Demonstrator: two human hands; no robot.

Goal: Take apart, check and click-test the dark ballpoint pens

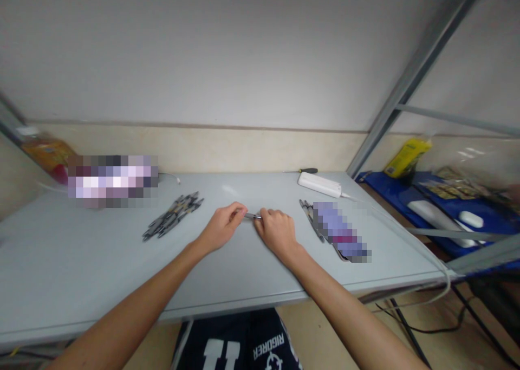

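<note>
My left hand (pixel 222 226) and my right hand (pixel 277 230) meet over the middle of the grey table (pixel 81 272), both closed on one dark pen (pixel 253 216) held level between them. Only a short stretch of the pen shows between the fingers. A pile of several dark pens (pixel 174 217) lies to the left of my left hand. More pens (pixel 309 217) lie to the right of my right hand, partly under a blurred patch.
A white power strip (pixel 320 185) lies at the back right of the table, with a small screwdriver (pixel 305 170) behind it. A metal frame post (pixel 410 77) rises at the right. Beyond it a blue surface (pixel 390 194) carries a yellow packet (pixel 406 156) and white items.
</note>
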